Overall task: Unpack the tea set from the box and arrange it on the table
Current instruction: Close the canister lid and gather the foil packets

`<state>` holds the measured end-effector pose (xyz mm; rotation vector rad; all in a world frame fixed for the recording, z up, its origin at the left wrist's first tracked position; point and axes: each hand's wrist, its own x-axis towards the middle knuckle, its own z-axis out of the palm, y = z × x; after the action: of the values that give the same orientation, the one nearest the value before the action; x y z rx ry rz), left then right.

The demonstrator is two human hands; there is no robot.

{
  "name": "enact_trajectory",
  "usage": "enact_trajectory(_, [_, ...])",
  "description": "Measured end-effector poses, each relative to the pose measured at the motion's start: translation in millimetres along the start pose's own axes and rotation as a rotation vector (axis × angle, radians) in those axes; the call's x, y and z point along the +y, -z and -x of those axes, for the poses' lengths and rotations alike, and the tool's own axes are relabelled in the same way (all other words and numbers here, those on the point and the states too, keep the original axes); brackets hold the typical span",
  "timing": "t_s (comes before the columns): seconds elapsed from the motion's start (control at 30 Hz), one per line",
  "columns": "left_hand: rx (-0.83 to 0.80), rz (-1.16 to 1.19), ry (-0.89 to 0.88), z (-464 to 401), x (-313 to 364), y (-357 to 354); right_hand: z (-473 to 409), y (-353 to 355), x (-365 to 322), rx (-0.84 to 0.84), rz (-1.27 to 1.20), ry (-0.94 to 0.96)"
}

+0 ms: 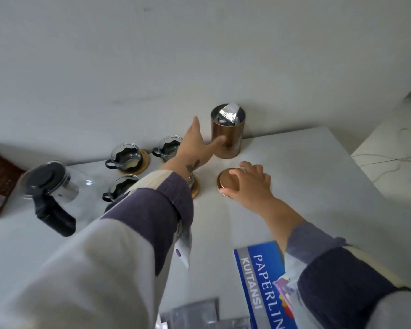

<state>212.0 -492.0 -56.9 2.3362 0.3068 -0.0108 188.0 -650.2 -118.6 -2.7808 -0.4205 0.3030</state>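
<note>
Two words, "PAPERLINE" cut off at the frame edge and "KUITANSI", read on the blue booklet (261, 283). The left hand (195, 148) reached with straight, spread fingers, thumb touching the upright copper tin (228, 138), foil showing in its open top. The right hand (249, 184) curled over the copper lid (227, 182) lying flat on the table (318, 186). Glass cups (126, 159) stood partly hidden behind the left sleeve; the teapot (48, 184) stood at far left, handle toward the viewer.

Fourth cup (192, 179) left of copper lid (228, 182) mostly hidden by sleeve (157, 200), blue booklet (261, 281) below lid cut by bottom edge
</note>
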Motion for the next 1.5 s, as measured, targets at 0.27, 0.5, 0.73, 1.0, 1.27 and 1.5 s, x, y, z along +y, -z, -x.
enact_trajectory(0.27, [-0.179, -0.208, -0.067, 136.7, -51.9, 47.4, 87.1, 1.9, -36.6, -0.177, -0.045, -0.006])
enact_trajectory(0.5, [-0.371, -0.367, 0.018, 231.7, -113.0, 43.2, 187.4, -24.8, -72.2, -0.481, 0.05, -0.001])
enact_trajectory(0.73, [-0.444, -0.568, 0.133, 325.9, -157.1, 45.0, 249.8, -49.1, -66.9, -0.435, 0.401, 0.084])
enact_trajectory(1.0, [-0.309, -0.497, 0.258, 383.0, -199.5, 24.6, 280.7, -98.5, -92.9, -0.218, 0.102, 0.046])
enact_trajectory(1.27, [-0.117, -0.423, 0.189, 389.9, -212.8, 33.4, 291.7, -120.6, -142.1, -0.04, -0.08, 0.042])
enact_trajectory(1.5, [0.079, -0.478, 0.416, 414.2, -272.8, 101.5, 307.4, -124.8, -166.5, -0.173, -0.099, -0.366])
